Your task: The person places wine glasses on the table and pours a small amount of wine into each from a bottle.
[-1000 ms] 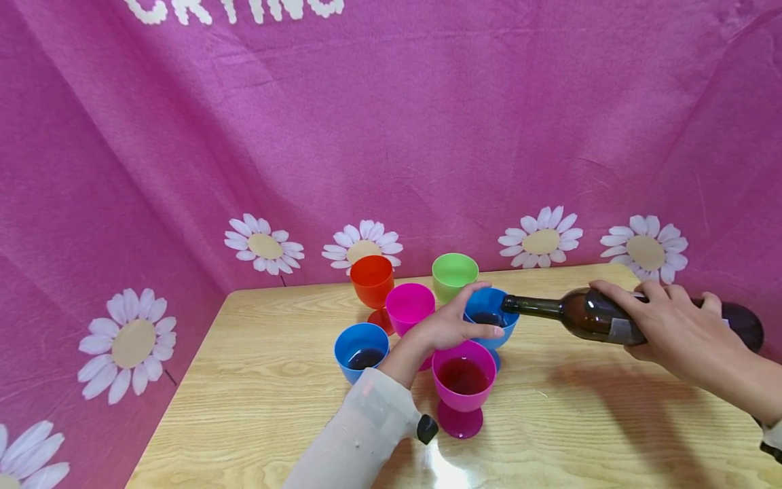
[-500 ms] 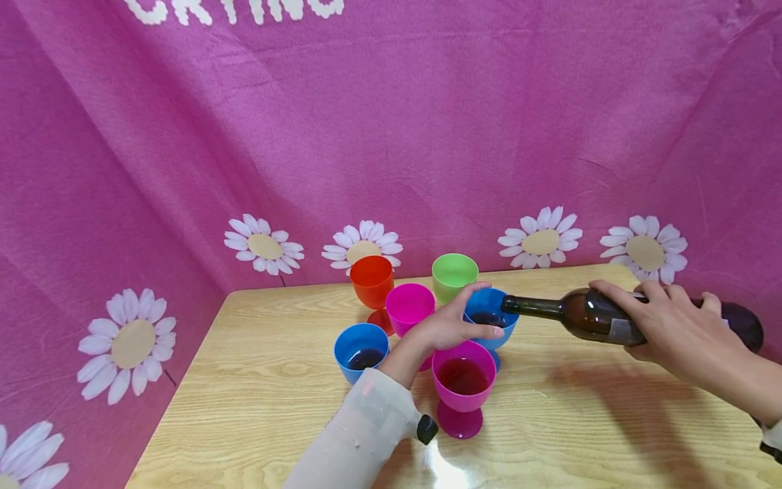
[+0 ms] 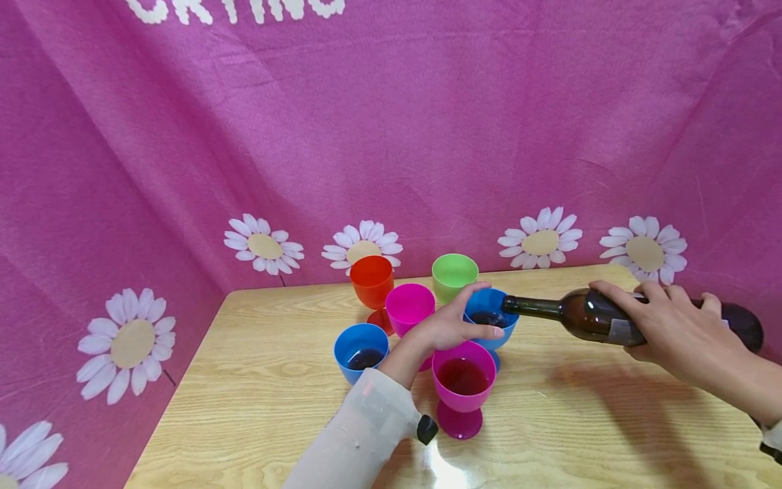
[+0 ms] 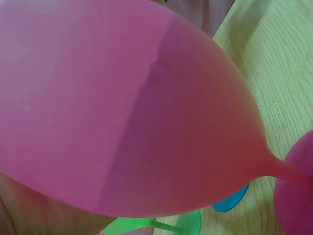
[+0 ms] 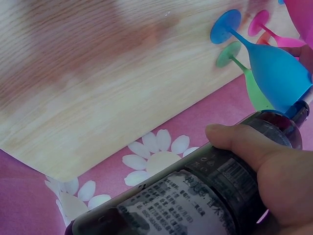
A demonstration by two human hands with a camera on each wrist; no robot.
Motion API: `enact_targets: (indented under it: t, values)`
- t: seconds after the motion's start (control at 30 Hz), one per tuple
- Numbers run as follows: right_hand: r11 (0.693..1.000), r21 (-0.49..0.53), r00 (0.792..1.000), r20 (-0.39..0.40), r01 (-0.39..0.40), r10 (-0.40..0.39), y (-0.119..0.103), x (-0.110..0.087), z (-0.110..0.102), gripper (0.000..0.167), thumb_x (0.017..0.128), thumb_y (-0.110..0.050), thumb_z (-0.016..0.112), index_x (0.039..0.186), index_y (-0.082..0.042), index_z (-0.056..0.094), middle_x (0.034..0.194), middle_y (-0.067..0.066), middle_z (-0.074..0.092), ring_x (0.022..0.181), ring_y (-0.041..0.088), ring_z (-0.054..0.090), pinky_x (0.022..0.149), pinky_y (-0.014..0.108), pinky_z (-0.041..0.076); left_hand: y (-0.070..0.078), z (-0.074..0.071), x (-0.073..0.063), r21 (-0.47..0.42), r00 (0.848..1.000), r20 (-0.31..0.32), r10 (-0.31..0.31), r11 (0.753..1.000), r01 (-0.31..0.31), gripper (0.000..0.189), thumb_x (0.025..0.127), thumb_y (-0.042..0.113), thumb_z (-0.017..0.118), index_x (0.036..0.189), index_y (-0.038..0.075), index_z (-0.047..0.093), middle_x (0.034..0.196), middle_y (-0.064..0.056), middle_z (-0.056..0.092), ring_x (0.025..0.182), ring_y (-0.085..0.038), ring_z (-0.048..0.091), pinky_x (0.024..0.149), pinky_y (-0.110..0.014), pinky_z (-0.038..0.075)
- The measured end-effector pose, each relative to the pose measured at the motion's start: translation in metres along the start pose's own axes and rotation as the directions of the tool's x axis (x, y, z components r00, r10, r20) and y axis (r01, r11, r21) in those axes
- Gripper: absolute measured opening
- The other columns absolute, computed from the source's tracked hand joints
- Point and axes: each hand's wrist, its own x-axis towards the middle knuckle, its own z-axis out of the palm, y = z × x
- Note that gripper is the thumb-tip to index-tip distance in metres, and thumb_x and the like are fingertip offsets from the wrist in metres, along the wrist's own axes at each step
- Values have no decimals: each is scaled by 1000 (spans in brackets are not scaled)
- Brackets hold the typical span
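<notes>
My right hand grips a dark glass wine bottle round its body, the bottle lying nearly level. Its mouth rests right at the rim of a blue goblet with dark liquid inside. Thumb and fingers of my left hand curl round that goblet's bowl from the left. In the right wrist view the blue goblet stands on its foot, the bottle neck against its rim. Just in front of my left hand is a pink goblet with red liquid; its bowl fills most of the left wrist view.
Behind my left wrist stand a second pink goblet, an orange-red goblet and a green goblet. Another blue goblet, holding dark liquid, is left of my forearm. A pink cloth with flowers hangs behind the wooden table.
Both hands, the bottle and the goblets stay in place. Only the liquid's surface in the held blue goblet looks slightly more rippled.
</notes>
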Motion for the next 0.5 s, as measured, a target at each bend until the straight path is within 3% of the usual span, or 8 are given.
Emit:
enact_targets:
  t: [0.5]
  values:
    - [1000,23,1000,4,1,-1,1,-2,2,106,60,-26,99,149,-31,41,103,20,55,72,34,55,54,47,32,-1,0,1,-7,1000,-1,6,1000,-6,86,89,35,80,159,41,30,159,-5,37,145,-30,36,108,-54,47]
